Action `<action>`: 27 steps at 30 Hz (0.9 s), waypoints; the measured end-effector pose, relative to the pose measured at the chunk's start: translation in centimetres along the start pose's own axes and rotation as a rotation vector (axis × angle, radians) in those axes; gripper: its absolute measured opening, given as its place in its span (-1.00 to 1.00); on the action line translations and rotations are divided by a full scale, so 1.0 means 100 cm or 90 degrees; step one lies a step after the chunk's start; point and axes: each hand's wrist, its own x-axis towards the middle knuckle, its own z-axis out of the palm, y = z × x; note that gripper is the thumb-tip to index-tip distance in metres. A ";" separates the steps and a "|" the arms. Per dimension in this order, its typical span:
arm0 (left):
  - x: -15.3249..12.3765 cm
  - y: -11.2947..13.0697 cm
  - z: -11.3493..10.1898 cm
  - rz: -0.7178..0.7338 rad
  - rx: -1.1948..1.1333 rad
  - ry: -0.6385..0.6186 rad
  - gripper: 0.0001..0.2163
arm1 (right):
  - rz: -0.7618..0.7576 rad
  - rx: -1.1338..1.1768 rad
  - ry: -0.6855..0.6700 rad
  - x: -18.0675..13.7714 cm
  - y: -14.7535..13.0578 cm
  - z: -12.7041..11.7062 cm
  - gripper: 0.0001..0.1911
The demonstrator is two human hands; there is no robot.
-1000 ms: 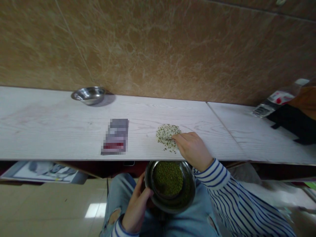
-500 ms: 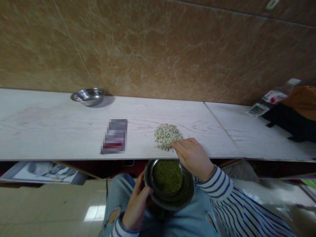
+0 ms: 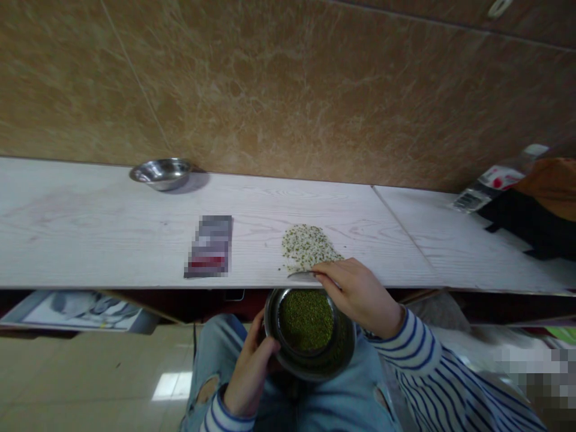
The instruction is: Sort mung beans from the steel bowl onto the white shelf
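My left hand [image 3: 252, 367] is closed on the left rim of a metal bowl [image 3: 344, 354], held just below the table's front edge. Green grains, looking like mung beans [image 3: 308, 318], fill its inner part. In the closed fingers of my right hand [image 3: 360, 294] is a metal spoon [image 3: 300, 275], low over the tabletop near that edge. Its bowl end points left and its handle is hidden by the fingers. Just beyond the spoon spreads a thin patch of white and green grains [image 3: 306, 245], touching or close to the spoon; which, I cannot tell.
On the white table [image 3: 112, 240], an empty steel bowl [image 3: 161, 175] stands by the wall. A blurred-out flat packet or phone [image 3: 210, 246] lies left of the grains. A plastic bottle [image 3: 490, 183] and a dark bag [image 3: 535, 216] are at the right. An open drawer [image 3: 81, 312] juts out below left.
My right hand has drawn the spoon a little toward the table's front edge and to the right. The grain patch now stretches further right. My left hand and the held bowl have stayed nearly still.
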 end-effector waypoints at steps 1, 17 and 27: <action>0.001 0.000 -0.001 -0.005 0.003 -0.006 -0.38 | -0.005 0.004 -0.008 0.002 -0.001 0.002 -0.77; 0.006 -0.003 -0.002 -0.007 -0.003 0.028 -0.35 | 0.069 -0.030 0.013 0.033 0.030 0.017 -0.76; 0.005 -0.004 -0.005 -0.008 0.027 0.010 -0.35 | 0.059 -0.104 0.100 0.022 0.027 0.005 -0.76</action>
